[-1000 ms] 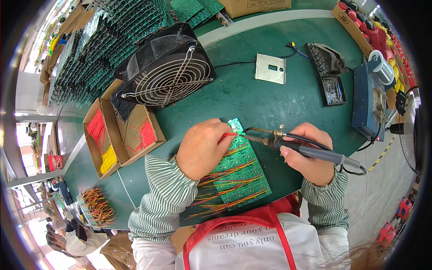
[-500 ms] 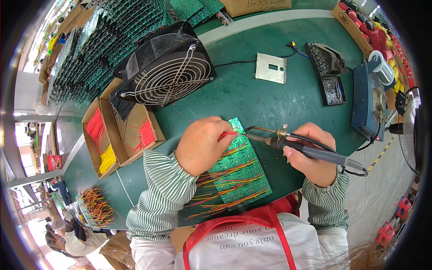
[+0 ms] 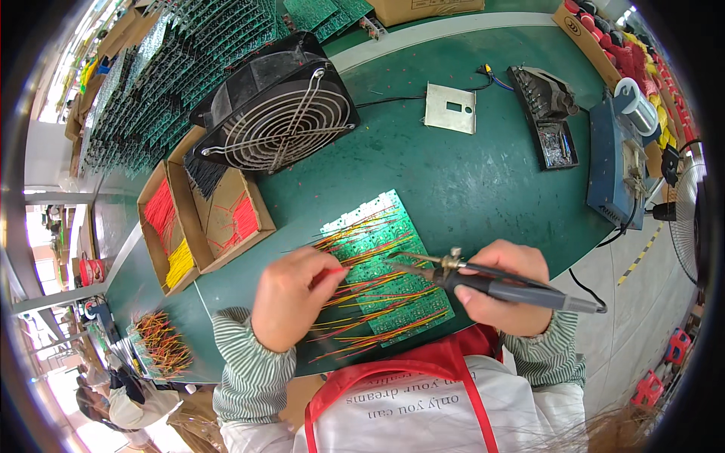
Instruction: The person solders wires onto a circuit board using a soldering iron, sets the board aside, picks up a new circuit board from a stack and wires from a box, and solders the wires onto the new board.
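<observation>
A green circuit board (image 3: 404,213) lies tilted on the bench in front of me, with rows of red, yellow and dark wires (image 3: 355,308) sticking out past its left side. Beside that left edge, my left hand (image 3: 293,296) is closed in a pinch. A bit of red wire (image 3: 345,269) shows at its fingertips; the rest is hidden by the fingers. My right hand (image 3: 521,260) grips a soldering iron (image 3: 521,291) with a metal feed tube clamped on top. Its tip points left, over the middle of the board.
A black fan (image 3: 291,132) stands behind at left, near a cardboard box (image 3: 195,230) of red, yellow and black wires. Wired boards (image 3: 161,343) lie at far left. A metal plate (image 3: 450,108), a black tray (image 3: 557,149) and a blue soldering unit (image 3: 613,155) with a solder spool sit at right.
My left hand has moved down and left, off the board's upper part. The iron has shifted down with my right hand. More wires now show on the board's upper part.
</observation>
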`<state>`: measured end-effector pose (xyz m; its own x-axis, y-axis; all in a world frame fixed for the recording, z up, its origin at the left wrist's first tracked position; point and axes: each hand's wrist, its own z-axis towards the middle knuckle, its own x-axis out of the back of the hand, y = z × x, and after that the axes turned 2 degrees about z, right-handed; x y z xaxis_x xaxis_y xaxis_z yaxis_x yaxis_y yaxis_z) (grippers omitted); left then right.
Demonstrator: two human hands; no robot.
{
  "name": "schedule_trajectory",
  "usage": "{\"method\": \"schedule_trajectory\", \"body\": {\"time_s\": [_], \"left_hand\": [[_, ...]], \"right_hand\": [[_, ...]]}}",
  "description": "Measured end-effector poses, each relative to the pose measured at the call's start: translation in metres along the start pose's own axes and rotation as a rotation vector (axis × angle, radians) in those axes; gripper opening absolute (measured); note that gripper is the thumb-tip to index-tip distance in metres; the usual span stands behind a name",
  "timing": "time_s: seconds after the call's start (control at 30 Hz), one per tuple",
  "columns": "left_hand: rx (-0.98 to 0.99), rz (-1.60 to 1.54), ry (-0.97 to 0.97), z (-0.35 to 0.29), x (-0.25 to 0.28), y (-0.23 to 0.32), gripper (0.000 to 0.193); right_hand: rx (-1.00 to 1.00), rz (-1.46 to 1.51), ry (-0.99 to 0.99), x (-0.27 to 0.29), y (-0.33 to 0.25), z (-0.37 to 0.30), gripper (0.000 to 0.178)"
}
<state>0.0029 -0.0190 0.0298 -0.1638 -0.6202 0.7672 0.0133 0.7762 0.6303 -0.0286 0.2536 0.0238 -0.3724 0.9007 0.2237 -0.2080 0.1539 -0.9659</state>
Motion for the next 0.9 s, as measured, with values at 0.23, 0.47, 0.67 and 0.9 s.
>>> {"method": "schedule_trajectory", "body": {"time_s": [0.23, 0.47, 0.67, 0.9], "left_hand": [[0.025, -0.058, -0.042, -0.011, -0.016, -0.022, 0.011], [0.0, -0.048, -0.04, -0.009, -0.016, -0.024, 0.012], [-0.001, -0.036, -0.044, -0.007, -0.017, -0.025, 0.011], [0.029, -0.04, -0.041, -0.01, -0.014, -0.019, 0.009]], "right_hand": [[0.015, 0.055, -0.068, -0.029, 0.007, 0.004, 0.017], [-0.004, 0.052, -0.078, -0.036, 0.007, 0.006, 0.016], [-0.006, 0.044, -0.093, -0.035, 0.007, 0.01, 0.017], [-0.048, 0.051, -0.074, -0.025, 0.001, 0.009, 0.016]]}}
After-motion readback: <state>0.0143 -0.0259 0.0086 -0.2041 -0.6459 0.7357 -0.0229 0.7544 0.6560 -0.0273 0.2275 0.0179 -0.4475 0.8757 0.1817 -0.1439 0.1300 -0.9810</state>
